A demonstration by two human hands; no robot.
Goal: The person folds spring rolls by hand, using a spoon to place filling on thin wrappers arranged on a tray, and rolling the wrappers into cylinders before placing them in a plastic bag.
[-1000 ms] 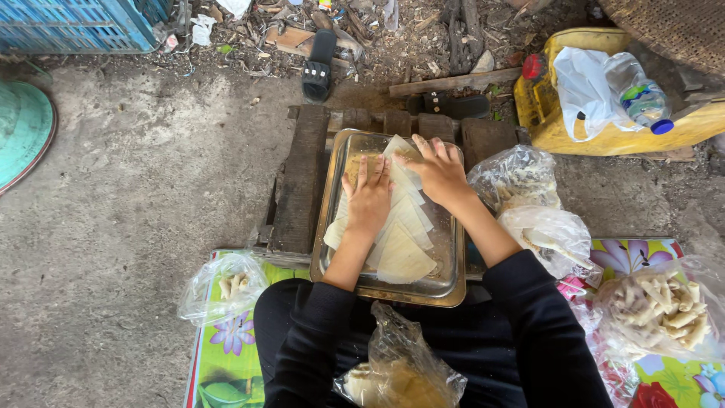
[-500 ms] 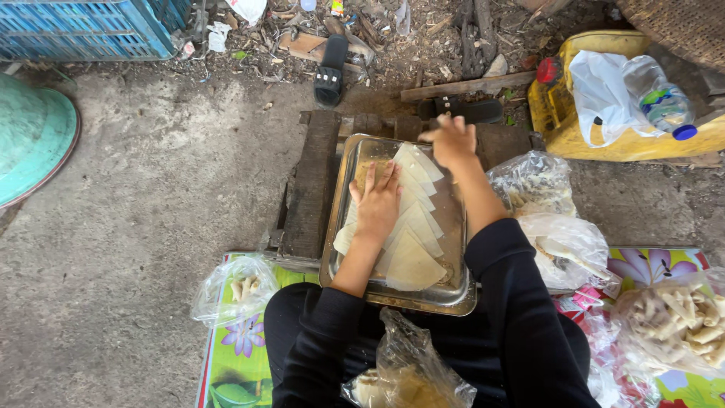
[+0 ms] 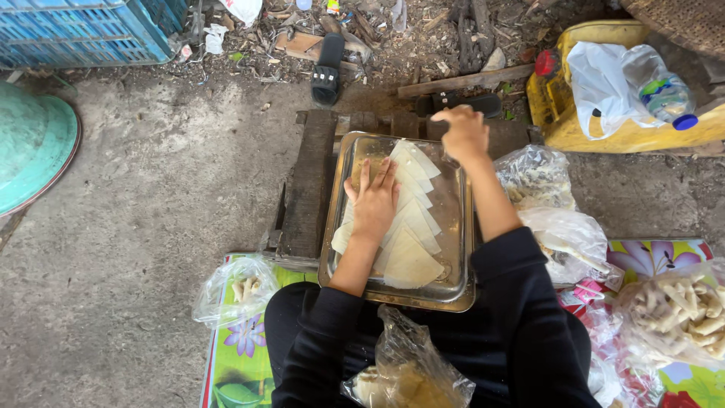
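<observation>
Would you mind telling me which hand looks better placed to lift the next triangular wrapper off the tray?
Probably the left hand: it lies flat on the fanned triangular wrappers in the metal tray. The right hand is closed at the tray's far edge, off the wrappers.

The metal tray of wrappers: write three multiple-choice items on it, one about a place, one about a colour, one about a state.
1. Where does the left hand lie?
A. flat on the triangular wrappers in the metal tray
B. on the blue crate
C. in a bag

2. What colour is the crate at the top left?
A. red
B. blue
C. white

3. How is the right hand?
A. flat on the wrappers
B. closed, at the tray's far edge
C. inside the yellow container

Answers:
1 A, its fingers are spread over the fanned wrappers.
2 B, its lattice walls are blue.
3 B, its fingers are curled by the far rim; what it holds cannot be told.
</observation>
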